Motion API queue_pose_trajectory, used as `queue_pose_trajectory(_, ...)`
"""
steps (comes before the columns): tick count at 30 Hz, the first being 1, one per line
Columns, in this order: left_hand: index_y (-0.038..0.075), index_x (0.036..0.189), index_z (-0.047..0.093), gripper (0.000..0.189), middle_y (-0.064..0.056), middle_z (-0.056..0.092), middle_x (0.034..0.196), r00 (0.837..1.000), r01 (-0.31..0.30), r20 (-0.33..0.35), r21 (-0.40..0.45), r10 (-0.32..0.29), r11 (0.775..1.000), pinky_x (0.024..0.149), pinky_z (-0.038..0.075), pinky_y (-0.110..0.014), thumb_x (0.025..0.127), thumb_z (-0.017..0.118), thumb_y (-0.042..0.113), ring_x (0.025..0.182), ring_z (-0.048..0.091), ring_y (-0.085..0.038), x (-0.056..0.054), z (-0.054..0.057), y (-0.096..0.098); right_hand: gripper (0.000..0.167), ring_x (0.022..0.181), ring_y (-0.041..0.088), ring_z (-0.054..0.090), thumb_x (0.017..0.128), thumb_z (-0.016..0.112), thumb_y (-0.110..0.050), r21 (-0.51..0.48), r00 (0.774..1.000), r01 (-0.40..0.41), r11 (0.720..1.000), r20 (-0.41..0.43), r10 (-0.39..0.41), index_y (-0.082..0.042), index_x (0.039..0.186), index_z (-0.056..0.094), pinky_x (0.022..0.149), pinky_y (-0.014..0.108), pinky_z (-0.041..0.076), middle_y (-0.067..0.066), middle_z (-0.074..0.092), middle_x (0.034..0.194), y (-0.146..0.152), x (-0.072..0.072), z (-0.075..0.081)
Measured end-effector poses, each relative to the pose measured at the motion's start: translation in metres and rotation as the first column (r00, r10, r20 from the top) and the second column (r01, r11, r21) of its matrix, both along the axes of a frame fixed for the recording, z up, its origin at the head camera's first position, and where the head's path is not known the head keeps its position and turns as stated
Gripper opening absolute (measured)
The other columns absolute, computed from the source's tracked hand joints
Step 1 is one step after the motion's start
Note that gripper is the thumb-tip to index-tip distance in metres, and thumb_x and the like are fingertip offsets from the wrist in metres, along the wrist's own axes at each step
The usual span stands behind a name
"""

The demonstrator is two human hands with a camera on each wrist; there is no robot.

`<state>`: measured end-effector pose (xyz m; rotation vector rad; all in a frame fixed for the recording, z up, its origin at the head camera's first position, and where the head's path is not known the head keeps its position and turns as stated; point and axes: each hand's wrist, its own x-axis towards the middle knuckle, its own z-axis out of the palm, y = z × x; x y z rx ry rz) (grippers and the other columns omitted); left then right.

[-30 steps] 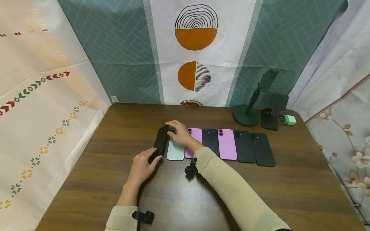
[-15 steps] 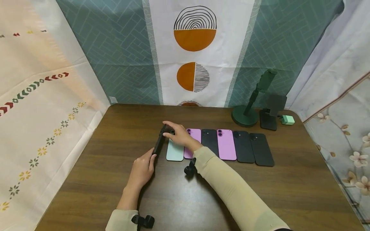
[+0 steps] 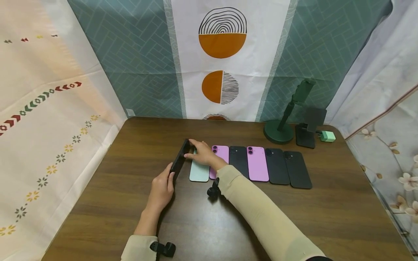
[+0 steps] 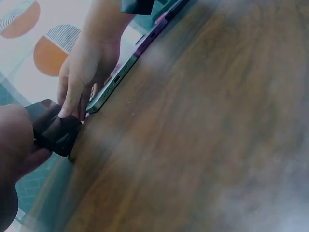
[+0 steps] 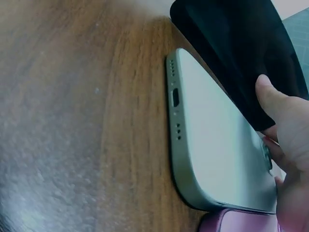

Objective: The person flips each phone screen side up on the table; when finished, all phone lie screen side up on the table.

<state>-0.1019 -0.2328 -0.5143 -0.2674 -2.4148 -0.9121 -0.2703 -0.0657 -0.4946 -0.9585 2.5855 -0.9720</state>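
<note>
Both hands hold a black phone (image 3: 179, 159) tilted up on its long side, at the left end of a row of phones. My left hand (image 3: 160, 190) grips its near end. My right hand (image 3: 205, 155) pinches its far end, the thumb pressed on the dark glossy face (image 5: 231, 38) in the right wrist view. Close beside it, a mint-green phone (image 3: 199, 171) lies back up, partly under the right hand. Further along the row come a pink phone (image 3: 220, 152), partly behind the right wrist, and a black phone (image 3: 238, 157).
The row continues with a second pink phone (image 3: 258, 163) and two dark phones (image 3: 277, 166). Behind them stand a green stand with a round base (image 3: 278, 131), a black phone stand (image 3: 305, 137) and a green charger plug (image 3: 327, 136). The wooden table (image 3: 107, 195) meets a patterned cloth backdrop.
One second ago the black phone showed a broad dark face. It was then tipped almost edge-on, and now its other face partly shows towards the right hand. Both hands kept their hold.
</note>
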Motion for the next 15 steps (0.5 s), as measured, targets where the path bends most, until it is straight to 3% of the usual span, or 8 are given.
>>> queue_pose_trajectory(5,-0.015,0.131,0.058,0.045,-0.035,0.066,0.116,0.998,0.010,-0.069,-0.003,-0.010,1.000,0.077,0.058,-0.053,0.089,0.070,-0.011,0.101,0.069,-0.047,-0.0028,0.0022,-0.0022,0.077,0.139,0.027,0.047,0.095,0.071,-0.040,0.042,0.999,0.012,0.999,-0.044,-0.010,-0.006,0.155,0.039,0.118,0.043,0.032,0.011,0.050,0.151,-0.0016,-0.0014,-0.0014)
queue_pose_trajectory(8,-0.016,0.130,0.059,0.049,-0.034,0.066,0.116,0.997,0.029,-0.073,0.001,-0.029,1.000,0.075,0.059,-0.049,0.084,0.074,-0.013,0.099,0.069,-0.046,-0.0043,0.0037,-0.0038,0.079,0.140,0.027,0.045,0.094,0.071,-0.043,0.067,0.999,0.013,0.998,-0.047,-0.010,-0.007,0.156,0.038,0.118,0.043,0.031,0.010,0.048,0.153,-0.0021,-0.0016,-0.0020)
queue_pose_trajectory(12,-0.014,0.129,0.061,0.050,-0.031,0.067,0.116,0.998,0.050,-0.050,0.077,-0.046,0.996,0.073,0.060,-0.043,0.081,0.076,-0.014,0.095,0.071,-0.044,-0.0050,0.0051,-0.0063,0.082,0.142,0.027,0.042,0.093,0.071,-0.046,0.093,0.999,0.015,0.996,-0.049,-0.010,-0.007,0.156,0.037,0.120,0.045,0.027,0.011,0.046,0.155,-0.0021,-0.0014,-0.0027)
queue_pose_trajectory(15,-0.013,0.126,0.064,0.049,-0.028,0.068,0.115,0.998,0.049,-0.038,0.145,-0.044,0.988,0.073,0.059,-0.038,0.079,0.077,-0.015,0.091,0.073,-0.042,-0.0053,0.0065,-0.0084,0.082,0.140,0.027,0.045,0.092,0.073,-0.047,0.088,0.998,0.012,0.996,-0.057,-0.007,-0.006,0.155,0.039,0.118,0.045,0.031,0.012,0.048,0.153,-0.0019,-0.0009,-0.0026)
